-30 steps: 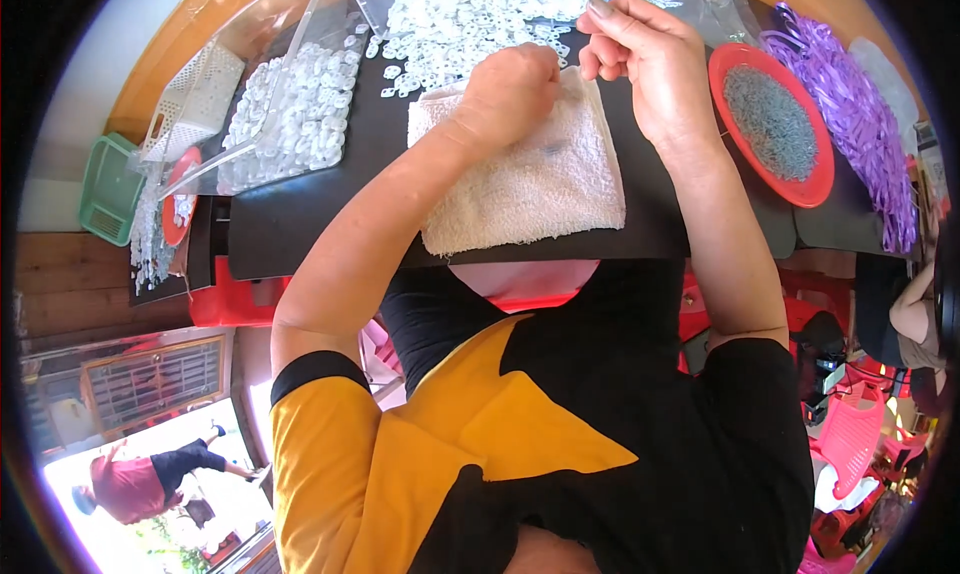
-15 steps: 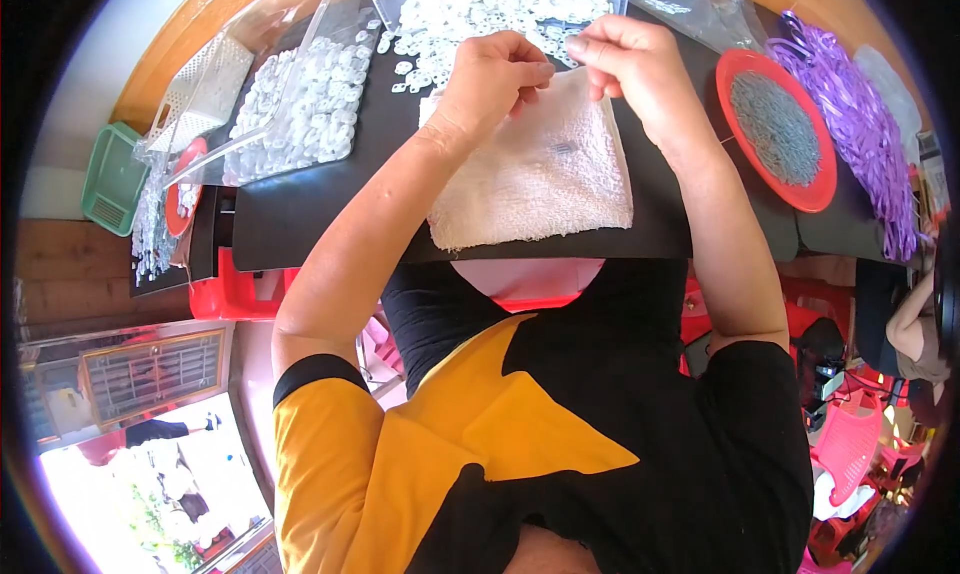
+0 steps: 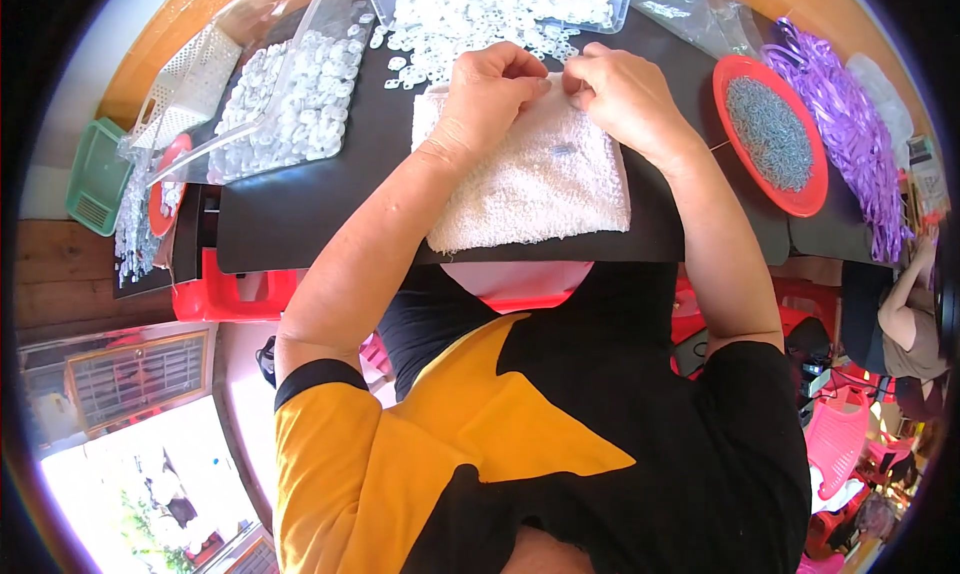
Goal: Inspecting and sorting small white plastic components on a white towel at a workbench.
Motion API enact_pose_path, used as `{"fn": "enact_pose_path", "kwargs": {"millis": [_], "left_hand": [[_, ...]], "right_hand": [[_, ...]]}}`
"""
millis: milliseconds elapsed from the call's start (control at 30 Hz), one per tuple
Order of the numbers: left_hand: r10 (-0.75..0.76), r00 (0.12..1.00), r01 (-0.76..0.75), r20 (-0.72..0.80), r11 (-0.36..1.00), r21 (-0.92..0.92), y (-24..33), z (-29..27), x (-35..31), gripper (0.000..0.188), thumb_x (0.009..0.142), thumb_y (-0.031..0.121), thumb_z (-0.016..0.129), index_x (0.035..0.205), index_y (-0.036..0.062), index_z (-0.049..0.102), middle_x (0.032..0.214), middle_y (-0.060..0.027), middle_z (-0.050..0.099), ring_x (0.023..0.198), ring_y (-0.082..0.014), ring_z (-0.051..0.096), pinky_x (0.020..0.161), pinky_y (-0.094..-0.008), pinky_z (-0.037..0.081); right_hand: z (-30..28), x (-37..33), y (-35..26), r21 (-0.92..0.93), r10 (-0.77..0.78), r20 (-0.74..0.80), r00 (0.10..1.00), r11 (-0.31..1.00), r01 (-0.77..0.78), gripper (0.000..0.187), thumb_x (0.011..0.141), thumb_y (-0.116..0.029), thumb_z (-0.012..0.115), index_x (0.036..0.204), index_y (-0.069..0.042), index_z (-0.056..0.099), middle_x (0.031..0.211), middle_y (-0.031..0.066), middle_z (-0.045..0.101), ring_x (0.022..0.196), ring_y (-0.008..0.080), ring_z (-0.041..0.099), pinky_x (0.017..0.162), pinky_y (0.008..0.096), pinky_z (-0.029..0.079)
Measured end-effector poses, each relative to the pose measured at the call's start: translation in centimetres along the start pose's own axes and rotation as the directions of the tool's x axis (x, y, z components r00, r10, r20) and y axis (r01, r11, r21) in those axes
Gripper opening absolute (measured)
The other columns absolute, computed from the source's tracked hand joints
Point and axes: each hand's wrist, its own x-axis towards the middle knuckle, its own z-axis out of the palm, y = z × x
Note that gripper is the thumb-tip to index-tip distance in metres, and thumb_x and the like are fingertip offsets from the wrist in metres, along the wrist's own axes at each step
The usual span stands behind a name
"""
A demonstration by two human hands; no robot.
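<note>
My left hand (image 3: pixel 495 92) and my right hand (image 3: pixel 622 99) are close together over the far edge of a folded white towel (image 3: pixel 530 199). Thumb and fingers are pinched on both; whatever is between the fingertips is too small to make out. A few small grey pieces (image 3: pixel 565 151) lie on the towel below my right hand. Just beyond my hands spreads a heap of small white plastic pieces (image 3: pixel 470 39), spilling from a clear bin (image 3: pixel 622 4). To the right of my right hand is a red plate (image 3: pixel 722 124) filled with small grey metal-looking parts (image 3: pixel 768 134).
At left, a clear tray (image 3: pixel 250 174) holds more white pieces, beside a white perforated basket (image 3: pixel 185 99) and a green basket (image 3: pixel 90 189). Purple ribbon-like strips (image 3: pixel 850 134) lie at far right on the dark table (image 3: pixel 300 224). Another person's arm (image 3: pixel 900 314) shows at the right edge.
Both hands have come down slightly toward the towel, the right one turning its fingers downward. The fingertips are now nearer the towel's far edge.
</note>
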Motion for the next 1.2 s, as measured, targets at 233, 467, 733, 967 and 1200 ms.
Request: {"fn": "enact_pose_path", "kwargs": {"millis": [233, 467, 733, 967, 1200], "left_hand": [[0.014, 0.999, -0.017, 0.032, 0.995, 0.1, -0.5, 0.0, 0.2, 0.011, 0.083, 0.007, 0.066, 0.093, 0.0023, 0.066, 0.07, 0.0015, 0.058, 0.06, -0.0049, 0.049, 0.052, -0.0199, 0.04], [0.07, 0.997, -0.07, -0.028, 0.997, 0.018, 0.3, 0.2, -0.6, 0.01, 0.084, 0.008, 0.067, 0.092, 0.0021, 0.067, 0.07, 0.001, 0.06, 0.06, -0.0052, 0.051, 0.052, -0.0206, 0.041], [-0.005, 0.998, 0.015, 0.069, 0.991, -0.135, 2.2, -0.7, -1.0, 0.014, 0.088, 0.013, 0.062, 0.09, -0.0005, 0.066, 0.071, -0.0031, 0.062, 0.06, -0.0085, 0.055, 0.05, -0.0219, 0.04], [-0.082, 0.982, 0.119, 0.168, 0.968, -0.221, 2.5, -1.2, -1.1, 0.017, 0.089, 0.014, 0.059, 0.09, -0.002, 0.065, 0.075, -0.0065, 0.062, 0.061, -0.0114, 0.057, 0.05, -0.0225, 0.041], [-0.109, 0.972, 0.163, 0.207, 0.949, -0.269, 2.1, -1.4, -0.7, 0.018, 0.089, 0.012, 0.059, 0.091, -0.0042, 0.064, 0.074, -0.0087, 0.063, 0.06, -0.0125, 0.059, 0.046, -0.0222, 0.042]], "right_hand": [[-0.5, 0.6, 1.4, 0.263, 0.158, -0.032, 0.987, 0.954, -0.144, 0.011, 0.078, -0.008, 0.057, 0.084, -0.006, 0.066, 0.083, 0.0139, 0.066, 0.081, 0.0309, 0.064, 0.072, 0.0389, 0.048], [-0.9, 0.7, 1.1, 0.771, 0.107, 0.041, 0.993, 0.629, -0.099, 0.007, 0.079, -0.001, 0.062, 0.085, 0.002, 0.062, 0.077, 0.0006, 0.061, 0.075, 0.0083, 0.054, 0.07, 0.0251, 0.045], [-1.1, 0.5, -0.3, 0.757, 0.046, -0.029, 0.999, 0.653, -0.008, 0.008, 0.08, 0.002, 0.062, 0.088, 0.002, 0.062, 0.079, 0.0011, 0.063, 0.075, 0.007, 0.056, 0.068, 0.0231, 0.046], [-1.4, 0.3, -1.0, 0.687, 0.008, -0.068, 0.998, 0.725, 0.041, 0.006, 0.08, 0.002, 0.061, 0.086, 0.003, 0.061, 0.076, 0.0013, 0.063, 0.073, 0.0068, 0.057, 0.068, 0.0236, 0.046], [-1.1, 0.2, -1.0, 0.778, 0.048, -0.012, 0.999, 0.627, -0.021, 0.01, 0.08, 0.005, 0.061, 0.09, 0.002, 0.061, 0.081, 0.0016, 0.063, 0.075, 0.0066, 0.058, 0.069, 0.0218, 0.047]]}}
